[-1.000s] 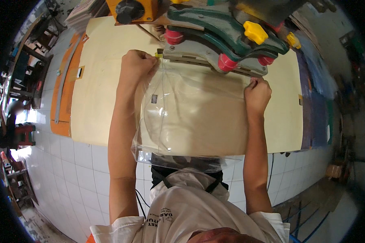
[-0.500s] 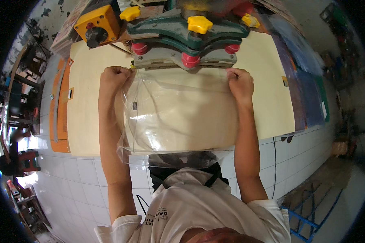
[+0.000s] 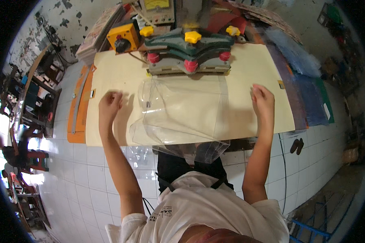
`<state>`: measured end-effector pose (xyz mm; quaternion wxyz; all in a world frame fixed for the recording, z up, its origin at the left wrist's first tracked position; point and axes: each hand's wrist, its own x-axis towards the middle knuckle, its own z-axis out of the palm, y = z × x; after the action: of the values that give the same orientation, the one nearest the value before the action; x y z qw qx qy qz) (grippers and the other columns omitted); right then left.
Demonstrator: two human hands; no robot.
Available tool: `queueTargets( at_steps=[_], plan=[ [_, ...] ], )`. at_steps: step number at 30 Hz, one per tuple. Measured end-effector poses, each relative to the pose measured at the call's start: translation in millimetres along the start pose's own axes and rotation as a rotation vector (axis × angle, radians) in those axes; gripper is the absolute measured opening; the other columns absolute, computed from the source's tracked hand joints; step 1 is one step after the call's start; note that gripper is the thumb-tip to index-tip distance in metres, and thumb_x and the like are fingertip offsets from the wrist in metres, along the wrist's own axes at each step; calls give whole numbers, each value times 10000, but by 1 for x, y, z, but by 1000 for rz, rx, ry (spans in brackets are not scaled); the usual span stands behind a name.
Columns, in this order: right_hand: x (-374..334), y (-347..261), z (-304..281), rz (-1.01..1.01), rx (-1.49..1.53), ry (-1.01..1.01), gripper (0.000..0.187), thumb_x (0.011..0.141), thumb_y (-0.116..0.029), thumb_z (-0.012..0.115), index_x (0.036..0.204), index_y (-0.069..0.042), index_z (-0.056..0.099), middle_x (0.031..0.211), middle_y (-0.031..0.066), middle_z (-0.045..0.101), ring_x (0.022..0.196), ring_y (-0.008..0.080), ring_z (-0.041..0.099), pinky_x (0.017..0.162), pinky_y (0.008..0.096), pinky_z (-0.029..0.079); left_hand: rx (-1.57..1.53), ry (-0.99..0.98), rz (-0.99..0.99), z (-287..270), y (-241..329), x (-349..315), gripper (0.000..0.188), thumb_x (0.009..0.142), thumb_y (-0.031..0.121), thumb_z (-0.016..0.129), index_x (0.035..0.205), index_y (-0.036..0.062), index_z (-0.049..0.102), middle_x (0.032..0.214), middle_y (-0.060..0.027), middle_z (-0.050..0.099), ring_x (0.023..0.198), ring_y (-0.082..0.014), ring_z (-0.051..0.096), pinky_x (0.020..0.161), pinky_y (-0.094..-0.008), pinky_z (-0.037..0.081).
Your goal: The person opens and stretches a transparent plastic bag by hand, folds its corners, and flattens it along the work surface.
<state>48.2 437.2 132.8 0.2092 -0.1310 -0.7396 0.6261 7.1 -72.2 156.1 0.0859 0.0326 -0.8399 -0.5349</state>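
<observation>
A clear plastic sheet (image 3: 186, 109), creased and puffed up in places, lies on the cream board (image 3: 239, 121). Its far edge runs to the grey bar of a green press head (image 3: 190, 48), which has yellow star knobs and red round nuts. The near edge droops over the front of the board. My left hand (image 3: 110, 107) hovers to the left of the sheet, its fingers curled around nothing and slightly blurred. To the right, my right hand (image 3: 265, 99) is also curled, apart from the sheet and with nothing visible in it.
A yellow box with a black rotary knob (image 3: 121, 38) stands left of the press head, near a meter panel (image 3: 158, 10). Blue plastic sheets (image 3: 308, 95) hang at the right edge. A strip-edged orange board (image 3: 78, 109) lies at left. Far left, a person (image 3: 16, 148) sits.
Both hands have let go of the sheet's far corners, moving outward and back toward me. The sheet stays at the press head. The view has shifted, showing more of the back.
</observation>
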Motion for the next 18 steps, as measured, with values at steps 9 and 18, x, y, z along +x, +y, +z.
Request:
queueTargets(
  at_steps=[9, 18],
  plan=[
    [-56, 43, -66, -78, -51, 249, 241, 927, -176, 612, 1051, 25, 659, 827, 29, 632, 720, 87, 584, 668, 238, 513, -95, 355, 86, -23, -64, -64, 187, 935, 175, 604, 916, -10, 616, 708, -10, 571, 632, -65, 510, 569, -202, 402],
    [-65, 48, -67, -139, -35, 304, 250, 928, -190, 617, 1045, 26, 664, 857, 36, 644, 750, 89, 588, 670, 245, 511, -106, 403, 107, -19, -75, -70, 192, 937, 173, 603, 873, -6, 619, 684, 8, 550, 618, -59, 493, 555, -202, 390]
  ],
)
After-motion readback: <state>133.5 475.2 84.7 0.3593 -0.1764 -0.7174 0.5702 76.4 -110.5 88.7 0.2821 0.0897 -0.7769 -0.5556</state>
